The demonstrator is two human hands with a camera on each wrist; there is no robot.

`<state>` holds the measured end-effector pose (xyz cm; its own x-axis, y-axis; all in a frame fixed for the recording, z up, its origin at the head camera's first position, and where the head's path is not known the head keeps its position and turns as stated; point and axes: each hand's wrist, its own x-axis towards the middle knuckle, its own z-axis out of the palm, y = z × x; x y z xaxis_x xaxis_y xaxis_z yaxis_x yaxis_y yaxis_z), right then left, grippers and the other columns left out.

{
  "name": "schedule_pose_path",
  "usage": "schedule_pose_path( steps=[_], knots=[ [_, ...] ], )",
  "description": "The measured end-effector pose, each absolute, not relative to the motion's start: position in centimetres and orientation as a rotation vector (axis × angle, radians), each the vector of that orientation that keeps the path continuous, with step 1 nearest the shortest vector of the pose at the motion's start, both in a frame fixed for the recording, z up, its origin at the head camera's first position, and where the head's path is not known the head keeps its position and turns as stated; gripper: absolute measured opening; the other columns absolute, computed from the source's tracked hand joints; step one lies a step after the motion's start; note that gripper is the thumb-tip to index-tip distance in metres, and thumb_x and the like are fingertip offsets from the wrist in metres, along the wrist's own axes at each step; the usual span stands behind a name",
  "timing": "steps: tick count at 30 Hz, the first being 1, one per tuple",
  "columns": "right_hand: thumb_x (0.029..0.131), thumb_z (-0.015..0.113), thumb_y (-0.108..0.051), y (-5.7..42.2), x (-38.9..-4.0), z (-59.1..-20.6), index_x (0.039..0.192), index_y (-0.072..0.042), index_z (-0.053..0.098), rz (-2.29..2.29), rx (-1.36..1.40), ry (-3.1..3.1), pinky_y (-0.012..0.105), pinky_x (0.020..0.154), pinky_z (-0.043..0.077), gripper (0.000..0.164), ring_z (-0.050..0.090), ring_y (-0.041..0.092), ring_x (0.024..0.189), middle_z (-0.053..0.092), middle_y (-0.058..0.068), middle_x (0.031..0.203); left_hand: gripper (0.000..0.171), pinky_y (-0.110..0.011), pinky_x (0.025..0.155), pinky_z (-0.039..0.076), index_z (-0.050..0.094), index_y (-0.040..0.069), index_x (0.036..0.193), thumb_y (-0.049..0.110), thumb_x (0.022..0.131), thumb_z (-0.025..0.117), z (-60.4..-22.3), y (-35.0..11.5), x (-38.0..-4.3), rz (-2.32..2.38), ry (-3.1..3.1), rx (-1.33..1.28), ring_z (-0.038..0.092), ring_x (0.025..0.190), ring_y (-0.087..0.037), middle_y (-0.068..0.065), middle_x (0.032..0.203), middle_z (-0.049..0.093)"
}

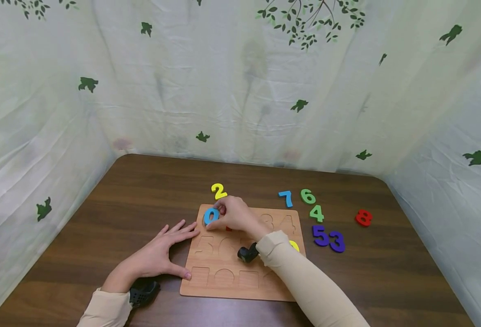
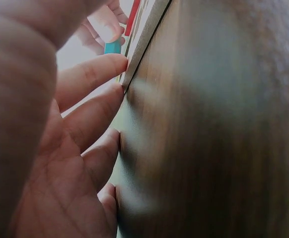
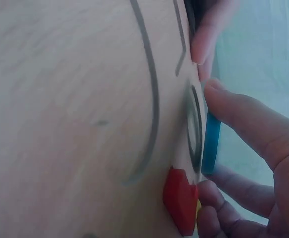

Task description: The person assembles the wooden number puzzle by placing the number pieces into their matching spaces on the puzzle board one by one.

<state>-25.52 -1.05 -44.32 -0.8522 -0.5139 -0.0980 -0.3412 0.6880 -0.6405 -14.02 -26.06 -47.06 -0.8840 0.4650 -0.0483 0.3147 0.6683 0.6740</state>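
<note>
My right hand pinches a blue number 0 at the top left of a wooden number puzzle board. In the right wrist view the blue 0 stands just off the board, beside an oval outline. A red piece sits on the board below it, mostly hidden by my hand in the head view. With fingers spread, my left hand touches the board's left edge with thumb and fingertips. The left wrist view shows those straight fingers along the board's side.
A yellow 2 lies behind the board. To the right are a blue 7, green 6, green 4, purple 5, purple 3 and red 8. My right sleeve partly covers a yellow piece.
</note>
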Motion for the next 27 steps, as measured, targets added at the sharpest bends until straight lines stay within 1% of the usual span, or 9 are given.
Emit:
schedule_pose_path(
  steps=[3,7,10,15,18,21,25,27],
  knots=[
    [0.080,0.095,-0.047,-1.23,-25.33,-44.26,0.129,-0.011,0.076,-0.860,-0.685,2.668,0.023,0.069,0.039,0.063,0.052,0.012,0.077,0.060,-0.003,0.085,0.105,-0.080,0.127,0.003,0.053,0.021,0.160,0.058,0.071,0.095,-47.06,-26.07,-14.01,1.023,2.672,0.648,0.018,0.165,-0.050,-0.007,0.175,0.038],
    [0.079,0.096,-0.050,-1.52,-25.14,-44.44,0.128,-0.014,0.077,-0.785,-0.711,2.725,0.028,0.077,0.039,0.064,0.052,0.015,0.087,0.062,-0.004,0.085,0.105,-0.079,0.127,0.004,0.054,0.021,0.159,0.059,0.071,0.095,-47.10,-26.06,-14.01,1.035,2.681,0.664,0.019,0.165,-0.050,-0.006,0.174,0.040],
    [0.078,0.096,-0.051,-1.74,-24.98,-44.58,0.127,-0.016,0.077,-0.735,-0.725,2.762,0.030,0.080,0.039,0.063,0.050,0.016,0.093,0.062,-0.006,0.085,0.105,-0.079,0.127,0.004,0.055,0.021,0.159,0.059,0.071,0.096,-47.12,-26.08,-14.01,1.037,2.680,0.660,0.019,0.165,-0.050,-0.006,0.174,0.040],
    [0.077,0.096,-0.054,-1.93,-24.71,-44.61,0.127,-0.017,0.077,-0.686,-0.719,2.797,0.031,0.082,0.039,0.065,0.049,0.018,0.097,0.063,-0.008,0.087,0.105,-0.079,0.127,0.003,0.054,0.021,0.160,0.059,0.071,0.095,-47.16,-26.12,-13.99,1.036,2.671,0.651,0.018,0.165,-0.050,-0.005,0.174,0.039],
    [0.076,0.095,-0.056,-1.93,-24.58,-44.54,0.128,-0.017,0.077,-0.659,-0.722,2.810,0.030,0.082,0.038,0.067,0.050,0.018,0.100,0.069,-0.008,0.092,0.105,-0.079,0.127,0.003,0.054,0.021,0.160,0.059,0.071,0.095,-47.20,-26.12,-13.98,1.039,2.674,0.655,0.018,0.165,-0.050,-0.005,0.174,0.039],
    [0.076,0.095,-0.057,-1.86,-24.52,-44.39,0.128,-0.017,0.077,-0.646,-0.732,2.817,0.030,0.081,0.038,0.069,0.051,0.019,0.102,0.076,-0.006,0.106,0.105,-0.079,0.127,0.003,0.055,0.020,0.159,0.058,0.070,0.096,-47.24,-26.10,-13.97,1.045,2.678,0.657,0.019,0.165,-0.050,-0.006,0.174,0.040],
    [0.075,0.096,-0.056,-1.73,-24.55,-44.27,0.129,-0.016,0.076,-0.647,-0.746,2.818,0.030,0.080,0.039,0.069,0.053,0.019,0.103,0.079,-0.003,0.121,0.105,-0.079,0.127,0.004,0.055,0.019,0.159,0.057,0.070,0.096,-47.24,-26.08,-13.97,1.047,2.677,0.651,0.019,0.165,-0.050,-0.006,0.174,0.040],
    [0.075,0.096,-0.056,-1.72,-24.60,-44.25,0.129,-0.017,0.076,-0.644,-0.750,2.817,0.030,0.080,0.039,0.069,0.053,0.019,0.103,0.079,-0.003,0.120,0.105,-0.079,0.127,0.004,0.055,0.019,0.159,0.057,0.070,0.096,-47.23,-26.07,-13.97,1.045,2.677,0.649,0.019,0.165,-0.050,-0.006,0.174,0.040]
  ],
)
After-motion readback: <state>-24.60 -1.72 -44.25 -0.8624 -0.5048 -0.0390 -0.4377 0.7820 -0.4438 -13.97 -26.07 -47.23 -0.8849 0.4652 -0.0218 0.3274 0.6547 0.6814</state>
